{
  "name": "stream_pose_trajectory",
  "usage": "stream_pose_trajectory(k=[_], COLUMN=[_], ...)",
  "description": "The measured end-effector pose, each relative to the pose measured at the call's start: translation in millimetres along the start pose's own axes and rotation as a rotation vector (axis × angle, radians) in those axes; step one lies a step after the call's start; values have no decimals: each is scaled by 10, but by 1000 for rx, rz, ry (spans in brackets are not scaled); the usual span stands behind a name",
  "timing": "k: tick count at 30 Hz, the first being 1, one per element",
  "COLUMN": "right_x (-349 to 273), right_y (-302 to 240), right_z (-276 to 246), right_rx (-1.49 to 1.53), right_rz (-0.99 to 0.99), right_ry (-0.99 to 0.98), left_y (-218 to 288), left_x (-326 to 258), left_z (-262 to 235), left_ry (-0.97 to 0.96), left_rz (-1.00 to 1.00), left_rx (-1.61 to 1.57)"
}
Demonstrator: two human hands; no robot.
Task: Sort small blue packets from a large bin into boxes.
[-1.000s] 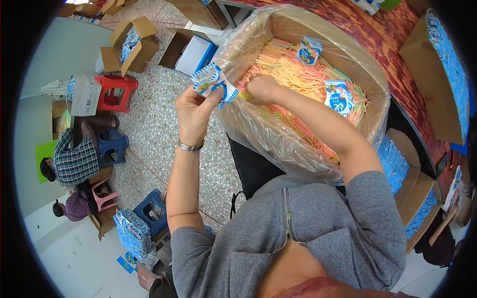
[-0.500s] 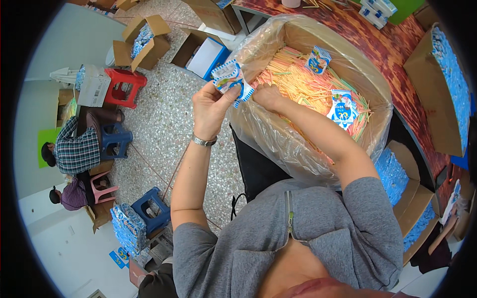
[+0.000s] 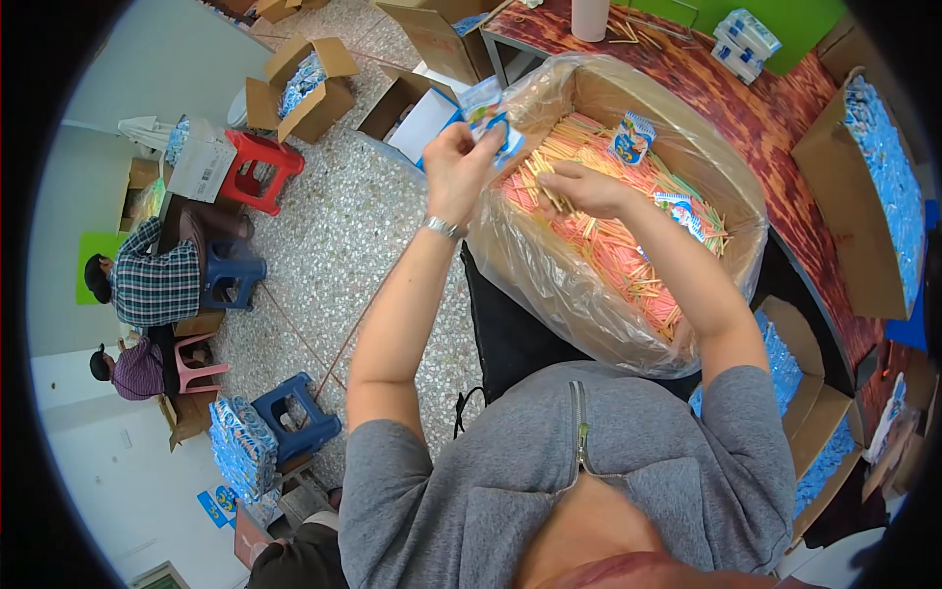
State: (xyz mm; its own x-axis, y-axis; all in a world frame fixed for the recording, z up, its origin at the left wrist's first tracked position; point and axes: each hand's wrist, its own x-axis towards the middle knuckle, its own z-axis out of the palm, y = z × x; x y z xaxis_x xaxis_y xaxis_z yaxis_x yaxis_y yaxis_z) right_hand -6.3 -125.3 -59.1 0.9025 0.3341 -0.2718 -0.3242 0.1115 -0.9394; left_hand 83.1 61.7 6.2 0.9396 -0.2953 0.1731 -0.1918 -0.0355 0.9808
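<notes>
My left hand (image 3: pixel 457 175) is closed on a blue-and-white printed packet (image 3: pixel 483 98), held up at the left rim of a big carton (image 3: pixel 599 90) lined with clear plastic. Just to its right, my right hand (image 3: pixel 589 190) grips a small bunch of thin pale-yellow sticks (image 3: pixel 543 167), above the pile. Loose pink, yellow and green sticks (image 3: pixel 628 257) fill the carton. On them lie a blue packet (image 3: pixel 633 135) toward the back and another packet (image 3: pixel 677 208), partly hidden by my right forearm.
A red-brown patterned table (image 3: pixel 677 74) stands behind the carton, bearing stacked white-and-blue packs (image 3: pixel 746 44) and a pale cup (image 3: pixel 590 20). Cartons of blue packets (image 3: pixel 888 157) line the right. On the left are a red stool (image 3: pixel 257 172), a blue stool (image 3: pixel 297 417) and two seated people.
My right hand has come up from the pile with a bunch of sticks in its fingers. The left hand with its packet has shifted right and up in the view.
</notes>
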Motion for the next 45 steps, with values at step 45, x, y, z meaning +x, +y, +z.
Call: stream_pose_trajectory(k=[45], right_x=[-388], right_y=[123], right_z=[-397], right_rx=[-1651], right_rz=[42], right_ry=[-152], left_y=[-121], left_x=[-107], left_z=[260], left_ry=[-189], left_rz=[40], left_rx=[-95])
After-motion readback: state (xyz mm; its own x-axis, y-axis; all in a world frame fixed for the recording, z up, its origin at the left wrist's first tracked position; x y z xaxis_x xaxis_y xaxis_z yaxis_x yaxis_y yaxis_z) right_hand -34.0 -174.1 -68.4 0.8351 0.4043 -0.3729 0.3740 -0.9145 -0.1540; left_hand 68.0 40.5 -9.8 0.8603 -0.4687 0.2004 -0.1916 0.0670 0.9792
